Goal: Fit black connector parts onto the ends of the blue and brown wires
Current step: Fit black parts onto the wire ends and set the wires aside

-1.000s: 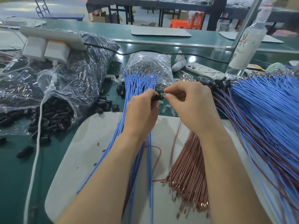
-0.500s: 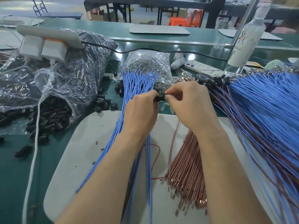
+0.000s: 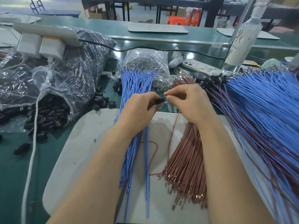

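While the left hand (image 3: 142,107) pinches the black connector (image 3: 158,101) steady, the right hand (image 3: 191,104) pinches a brown wire (image 3: 174,126), apparently pushing its end in.

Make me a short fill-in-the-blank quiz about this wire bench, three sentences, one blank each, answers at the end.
1. The left hand and right hand pinch between them a small connector part coloured ____.
2. The middle blue wires pass under the ____ hand.
3. The brown wire bundle lies on a mat coloured ____.
Answers: black, left, white.
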Action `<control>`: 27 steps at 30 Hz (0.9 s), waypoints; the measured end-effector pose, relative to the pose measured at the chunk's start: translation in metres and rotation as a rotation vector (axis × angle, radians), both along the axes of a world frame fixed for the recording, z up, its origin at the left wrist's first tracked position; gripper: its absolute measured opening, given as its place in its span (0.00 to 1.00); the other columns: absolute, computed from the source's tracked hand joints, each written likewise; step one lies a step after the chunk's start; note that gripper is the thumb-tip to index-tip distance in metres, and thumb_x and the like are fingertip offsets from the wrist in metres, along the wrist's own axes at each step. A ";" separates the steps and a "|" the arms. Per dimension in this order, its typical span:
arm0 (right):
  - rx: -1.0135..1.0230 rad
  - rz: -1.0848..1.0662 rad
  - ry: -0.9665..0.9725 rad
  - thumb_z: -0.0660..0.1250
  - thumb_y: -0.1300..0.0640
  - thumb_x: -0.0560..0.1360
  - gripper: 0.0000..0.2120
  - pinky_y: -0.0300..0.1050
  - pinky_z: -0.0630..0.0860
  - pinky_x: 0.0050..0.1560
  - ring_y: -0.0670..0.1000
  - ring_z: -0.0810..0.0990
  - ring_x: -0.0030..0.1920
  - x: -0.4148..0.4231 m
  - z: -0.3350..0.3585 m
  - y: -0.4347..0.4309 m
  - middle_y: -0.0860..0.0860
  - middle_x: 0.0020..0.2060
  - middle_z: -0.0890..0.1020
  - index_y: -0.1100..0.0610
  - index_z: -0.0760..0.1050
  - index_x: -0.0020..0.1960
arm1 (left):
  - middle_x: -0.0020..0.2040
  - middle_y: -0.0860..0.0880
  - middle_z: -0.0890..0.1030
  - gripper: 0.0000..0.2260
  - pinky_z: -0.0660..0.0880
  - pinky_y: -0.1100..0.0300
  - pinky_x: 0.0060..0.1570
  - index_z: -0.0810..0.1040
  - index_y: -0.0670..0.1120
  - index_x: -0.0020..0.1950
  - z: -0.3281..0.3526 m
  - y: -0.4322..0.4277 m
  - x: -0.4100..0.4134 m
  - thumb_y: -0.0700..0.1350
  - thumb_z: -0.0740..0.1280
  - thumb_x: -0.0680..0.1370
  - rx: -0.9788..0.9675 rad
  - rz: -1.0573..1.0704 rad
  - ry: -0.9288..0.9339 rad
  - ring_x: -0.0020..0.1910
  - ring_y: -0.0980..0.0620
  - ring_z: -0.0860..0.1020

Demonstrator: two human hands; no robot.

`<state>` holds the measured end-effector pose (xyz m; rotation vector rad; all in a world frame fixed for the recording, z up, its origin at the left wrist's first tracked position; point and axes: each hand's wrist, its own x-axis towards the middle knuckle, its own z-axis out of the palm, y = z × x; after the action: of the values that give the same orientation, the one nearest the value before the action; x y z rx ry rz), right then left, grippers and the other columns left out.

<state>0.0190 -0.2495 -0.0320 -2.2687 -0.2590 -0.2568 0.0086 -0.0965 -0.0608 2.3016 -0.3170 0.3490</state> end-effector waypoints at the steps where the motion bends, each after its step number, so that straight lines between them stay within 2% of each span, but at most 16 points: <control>1: 0.015 0.012 0.018 0.71 0.60 0.73 0.06 0.31 0.74 0.47 0.41 0.80 0.39 0.001 -0.001 -0.001 0.47 0.38 0.83 0.53 0.84 0.48 | 0.40 0.50 0.82 0.07 0.76 0.52 0.46 0.81 0.45 0.53 0.000 0.000 -0.001 0.43 0.69 0.76 0.019 -0.006 -0.025 0.37 0.52 0.76; 7: 0.112 0.079 0.098 0.71 0.62 0.73 0.06 0.46 0.78 0.50 0.47 0.80 0.39 0.004 -0.008 -0.001 0.47 0.35 0.82 0.55 0.83 0.48 | 0.36 0.49 0.78 0.06 0.74 0.48 0.43 0.82 0.44 0.51 0.001 -0.002 -0.002 0.42 0.68 0.76 0.077 -0.013 -0.091 0.37 0.47 0.75; 10: 0.199 0.072 0.116 0.70 0.63 0.74 0.06 0.42 0.78 0.47 0.46 0.80 0.38 0.006 -0.013 0.001 0.49 0.35 0.83 0.56 0.83 0.49 | 0.35 0.49 0.79 0.06 0.73 0.52 0.41 0.82 0.44 0.51 0.000 0.000 -0.001 0.42 0.68 0.76 0.064 0.005 -0.092 0.35 0.49 0.74; 13: 0.429 0.058 0.197 0.67 0.65 0.76 0.06 0.36 0.79 0.41 0.44 0.80 0.35 0.006 -0.016 0.004 0.53 0.35 0.82 0.61 0.82 0.49 | 0.36 0.48 0.80 0.06 0.72 0.56 0.39 0.81 0.45 0.51 -0.001 0.001 0.000 0.43 0.67 0.76 0.035 0.029 -0.060 0.34 0.52 0.73; 17: 0.618 0.045 0.277 0.67 0.67 0.75 0.05 0.33 0.77 0.36 0.42 0.80 0.30 0.007 -0.019 0.008 0.54 0.33 0.80 0.60 0.78 0.42 | 0.36 0.47 0.80 0.06 0.73 0.55 0.40 0.81 0.45 0.51 -0.001 0.000 0.000 0.43 0.67 0.76 0.022 0.029 -0.053 0.34 0.50 0.74; 24: 0.724 0.066 0.303 0.68 0.63 0.75 0.04 0.34 0.77 0.39 0.45 0.77 0.35 0.007 -0.021 0.015 0.52 0.34 0.79 0.57 0.79 0.42 | 0.35 0.46 0.80 0.05 0.74 0.51 0.41 0.81 0.45 0.49 0.001 0.002 0.000 0.42 0.67 0.76 0.010 0.053 -0.046 0.34 0.46 0.75; 27: 0.905 0.150 0.368 0.64 0.55 0.79 0.06 0.40 0.78 0.49 0.48 0.80 0.42 0.005 -0.014 0.024 0.49 0.39 0.82 0.54 0.79 0.51 | 0.37 0.49 0.82 0.05 0.74 0.55 0.42 0.82 0.46 0.48 0.018 0.000 -0.004 0.44 0.67 0.77 -0.084 0.123 -0.071 0.37 0.49 0.77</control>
<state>0.0239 -0.2251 -0.0455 -1.3537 -0.0838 0.1169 0.0050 -0.0961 -0.0430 2.2344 -0.1924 0.4972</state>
